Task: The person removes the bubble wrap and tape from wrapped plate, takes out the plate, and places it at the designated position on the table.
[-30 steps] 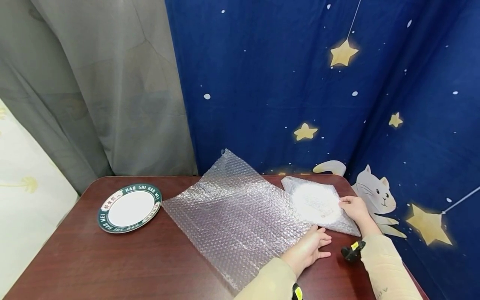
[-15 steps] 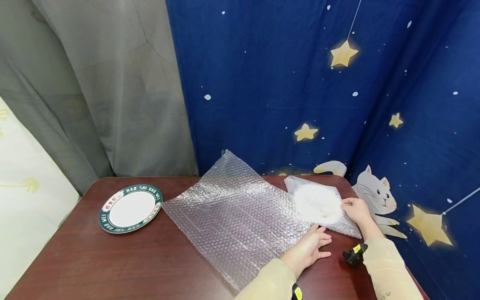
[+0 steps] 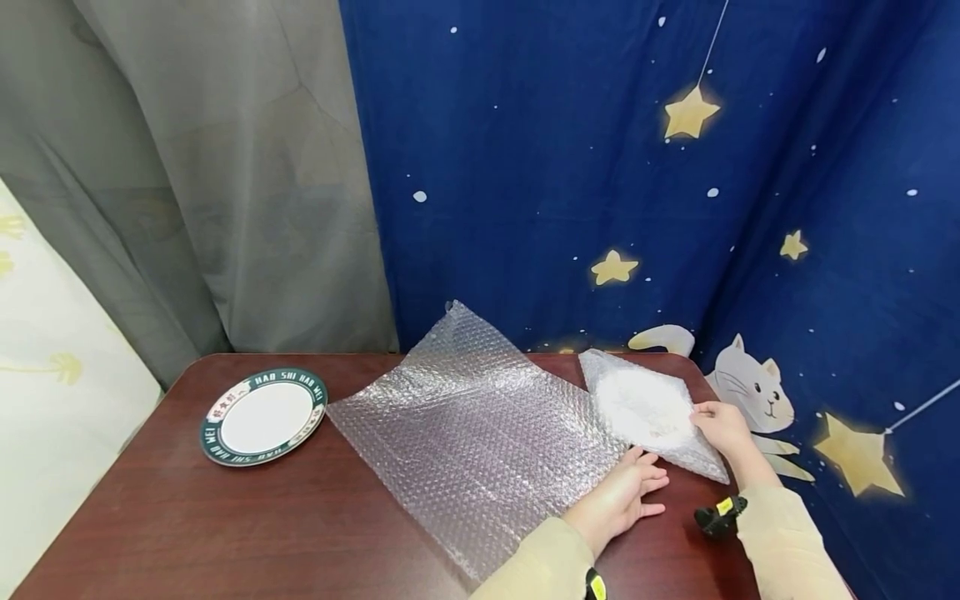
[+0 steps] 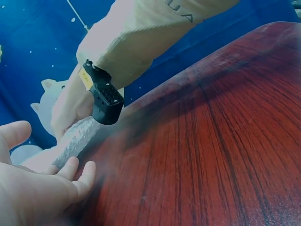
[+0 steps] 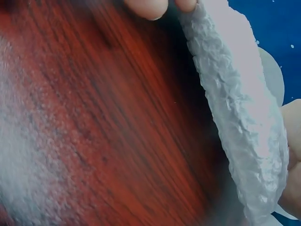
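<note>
Near the table's back right corner lies a packet (image 3: 647, 412) in bubble wrap, with a bright white round patch on top. My right hand (image 3: 723, 429) grips its right edge; the right wrist view shows the packet's thick, puckered side (image 5: 240, 108) close up. At the near side of the packet is my left hand (image 3: 622, 496), fingers loosely spread, holding nothing, its fingertips by the packet's near edge. A large flat sheet of bubble wrap (image 3: 472, 425) lies left of both hands, partly hidden under the left forearm. At the far left rests a green-rimmed white plate (image 3: 264, 417).
The dark red wooden table (image 3: 300, 525) ends at the back by a grey curtain (image 3: 247, 183) and a blue star-patterned curtain (image 3: 525, 167). One corner of the sheet reaches the back edge. Each wrist wears a black camera (image 3: 718, 517).
The bubble-wrapped packet has slid slightly right together with my right hand. The left hand has barely moved. The sheet and plate lie as before; the view has shifted a little.
</note>
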Action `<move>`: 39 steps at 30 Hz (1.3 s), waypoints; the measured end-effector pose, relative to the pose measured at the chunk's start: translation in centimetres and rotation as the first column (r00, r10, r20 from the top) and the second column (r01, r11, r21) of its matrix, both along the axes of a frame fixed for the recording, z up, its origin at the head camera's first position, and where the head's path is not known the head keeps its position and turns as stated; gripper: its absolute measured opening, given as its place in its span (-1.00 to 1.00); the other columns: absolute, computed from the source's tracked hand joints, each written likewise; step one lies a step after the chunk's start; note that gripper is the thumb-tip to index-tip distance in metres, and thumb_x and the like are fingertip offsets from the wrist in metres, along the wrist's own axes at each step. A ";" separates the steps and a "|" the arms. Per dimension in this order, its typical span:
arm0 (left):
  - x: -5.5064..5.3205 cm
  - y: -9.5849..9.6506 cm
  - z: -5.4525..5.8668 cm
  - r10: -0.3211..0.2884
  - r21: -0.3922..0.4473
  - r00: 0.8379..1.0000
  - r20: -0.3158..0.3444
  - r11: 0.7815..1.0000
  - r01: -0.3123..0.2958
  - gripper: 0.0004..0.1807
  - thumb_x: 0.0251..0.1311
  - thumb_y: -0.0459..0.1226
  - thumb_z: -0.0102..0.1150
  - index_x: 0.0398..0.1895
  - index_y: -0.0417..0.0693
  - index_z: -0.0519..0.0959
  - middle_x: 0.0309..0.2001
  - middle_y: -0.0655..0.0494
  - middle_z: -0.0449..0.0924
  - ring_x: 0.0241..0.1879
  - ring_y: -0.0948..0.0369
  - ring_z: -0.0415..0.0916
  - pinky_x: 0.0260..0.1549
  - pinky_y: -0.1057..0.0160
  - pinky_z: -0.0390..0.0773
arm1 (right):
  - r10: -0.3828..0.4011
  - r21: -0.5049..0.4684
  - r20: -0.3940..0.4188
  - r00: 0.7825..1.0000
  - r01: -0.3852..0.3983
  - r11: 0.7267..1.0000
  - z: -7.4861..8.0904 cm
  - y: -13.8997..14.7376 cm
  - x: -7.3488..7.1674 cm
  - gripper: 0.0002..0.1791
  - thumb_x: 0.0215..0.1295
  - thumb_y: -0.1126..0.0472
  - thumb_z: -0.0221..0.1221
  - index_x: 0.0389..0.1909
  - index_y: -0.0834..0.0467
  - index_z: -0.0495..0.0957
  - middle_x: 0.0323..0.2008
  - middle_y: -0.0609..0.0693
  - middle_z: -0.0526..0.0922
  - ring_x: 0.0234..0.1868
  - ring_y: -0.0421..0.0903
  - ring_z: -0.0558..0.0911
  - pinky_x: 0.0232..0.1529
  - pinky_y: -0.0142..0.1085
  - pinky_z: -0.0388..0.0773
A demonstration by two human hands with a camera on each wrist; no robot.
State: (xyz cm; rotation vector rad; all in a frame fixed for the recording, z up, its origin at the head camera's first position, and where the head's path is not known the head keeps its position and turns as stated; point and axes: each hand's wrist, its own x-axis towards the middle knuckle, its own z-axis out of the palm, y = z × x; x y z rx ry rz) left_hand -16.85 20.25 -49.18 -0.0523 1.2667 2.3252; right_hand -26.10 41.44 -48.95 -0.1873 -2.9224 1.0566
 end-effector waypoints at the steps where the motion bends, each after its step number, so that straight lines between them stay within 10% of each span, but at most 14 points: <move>1: 0.0 0.0 0.1 -0.001 0.003 1.000 -0.002 1.000 0.001 -0.24 0.09 -0.49 0.03 0.42 -0.29 0.05 0.31 -0.18 0.26 0.19 -0.18 0.33 0.01 -0.40 0.26 | -0.002 -0.004 -0.001 1.000 0.002 1.000 0.0 0.1 0.1 -0.61 0.34 0.32 0.00 -0.01 0.61 0.40 -0.06 0.53 0.47 -0.05 0.38 0.47 -0.08 0.12 0.45; 39: -0.6 -0.8 3.2 0.006 0.009 0.994 -0.108 1.000 -0.005 -0.67 0.24 -0.36 0.08 0.07 -0.19 0.40 -0.14 -0.01 0.62 -0.01 0.04 0.52 0.01 -0.26 0.38 | -0.027 -0.037 -0.116 0.993 0.023 0.999 4.8 -0.1 2.6 -0.55 0.43 0.19 -0.05 0.06 0.55 0.39 -0.01 0.51 0.45 -0.01 0.36 0.44 -0.05 0.14 0.39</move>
